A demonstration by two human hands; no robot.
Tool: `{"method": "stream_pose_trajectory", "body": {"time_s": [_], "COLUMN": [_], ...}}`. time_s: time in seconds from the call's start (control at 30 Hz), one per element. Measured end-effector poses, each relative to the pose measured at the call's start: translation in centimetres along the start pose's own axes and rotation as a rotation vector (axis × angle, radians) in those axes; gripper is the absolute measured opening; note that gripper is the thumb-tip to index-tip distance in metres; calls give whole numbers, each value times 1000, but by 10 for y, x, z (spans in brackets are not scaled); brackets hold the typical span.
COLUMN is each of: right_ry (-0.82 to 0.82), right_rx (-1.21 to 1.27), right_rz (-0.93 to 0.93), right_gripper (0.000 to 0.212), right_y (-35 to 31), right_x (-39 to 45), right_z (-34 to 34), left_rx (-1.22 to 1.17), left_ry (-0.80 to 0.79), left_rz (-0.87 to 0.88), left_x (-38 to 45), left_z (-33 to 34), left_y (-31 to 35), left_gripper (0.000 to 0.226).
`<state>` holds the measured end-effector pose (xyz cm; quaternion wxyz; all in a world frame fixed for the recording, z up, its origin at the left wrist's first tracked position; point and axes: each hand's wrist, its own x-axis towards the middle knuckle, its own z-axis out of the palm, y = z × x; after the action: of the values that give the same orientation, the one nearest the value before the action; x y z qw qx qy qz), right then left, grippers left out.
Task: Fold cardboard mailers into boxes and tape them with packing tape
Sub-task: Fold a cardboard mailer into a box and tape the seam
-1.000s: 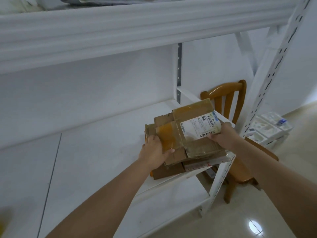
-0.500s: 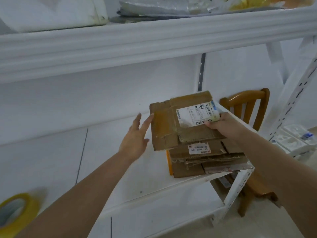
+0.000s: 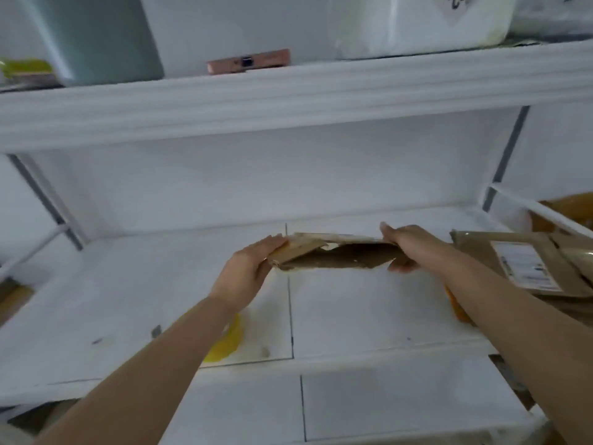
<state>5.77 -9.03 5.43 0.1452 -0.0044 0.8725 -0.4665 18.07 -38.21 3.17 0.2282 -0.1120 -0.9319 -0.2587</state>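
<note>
A flattened brown cardboard mailer (image 3: pixel 333 253) hangs nearly edge-on above the white shelf (image 3: pixel 369 309), its torn underside facing me. My left hand (image 3: pixel 250 268) holds its left end, fingers under and thumb side along the edge. My right hand (image 3: pixel 404 247) grips its right end, with fingers on top and the thumb below. A yellow roll of packing tape (image 3: pixel 224 343) lies on the shelf, partly hidden behind my left forearm. At the right, a stack of flat mailers (image 3: pixel 526 264) with a white label rests on the shelf.
An upper shelf (image 3: pixel 288 97) runs overhead, carrying a grey-green container (image 3: pixel 96 40), a pink device (image 3: pixel 248 62) and a white box (image 3: pixel 417 24). A lower white shelf board (image 3: pixel 401 399) sits in front. An orange chair back (image 3: pixel 568 207) shows at the far right.
I lifted one mailer off the stack and carried it left to the middle of the shelf. My left hand has taken hold of its left end. The view has swung left.
</note>
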Motion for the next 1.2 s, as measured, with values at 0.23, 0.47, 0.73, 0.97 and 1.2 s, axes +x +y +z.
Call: {"method": "stream_pose_trajectory", "body": {"time_s": [0.23,0.47,0.73,0.97,1.2], "right_ry": [-41,-67,-210,-263,-211], "right_rx": [214,332,575,553,511], "right_rz": [-75,-225,-200,-164,-33], "right_gripper": [58,65,60,63,63], "right_y": [-65,-127,-183,-207,-198], "right_x": [-35,-30,-1,12,1], "right_z": [142,253,362,430,499], "left_rx": [-104,-345,-638,-759,-764], "left_ry": [58,32,191,206,112], "left_rz": [-289,-446,-540,-713,-782], "left_x": [-90,-124,-129,-136,-176], "left_z": [-109,-160,-189,-219,-228], "left_y": [-95,-160,-214,-273,-336], "left_gripper": [27,13,27,32,42]}}
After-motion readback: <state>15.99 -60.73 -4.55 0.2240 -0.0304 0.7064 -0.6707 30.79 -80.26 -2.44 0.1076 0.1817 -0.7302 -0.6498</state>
